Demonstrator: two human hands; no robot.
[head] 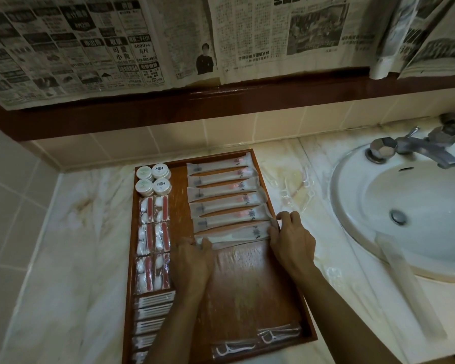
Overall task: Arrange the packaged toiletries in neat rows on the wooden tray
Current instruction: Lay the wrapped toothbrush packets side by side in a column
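Both hands pinch the nearest toothbrush packet (pixel 233 236): left hand (pixel 195 258) grips its left end, right hand (pixel 292 240) its right end. The packet lies flat on the wooden tray (pixel 247 290), closing a row of long packets (pixel 225 190) stacked toward the tray's far edge. Along the tray's left side: round tubs (pixel 154 179), cotton packs (pixel 154 227). Floss picks (pixel 258 340) at its near edge. Sink (pixel 405 206) right of the tray.

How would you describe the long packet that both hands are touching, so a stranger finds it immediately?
On the wooden tray beside the sink, a column of long white packets fills the far right part. The nearest packet is the one, with the left hand and right hand at its ends.
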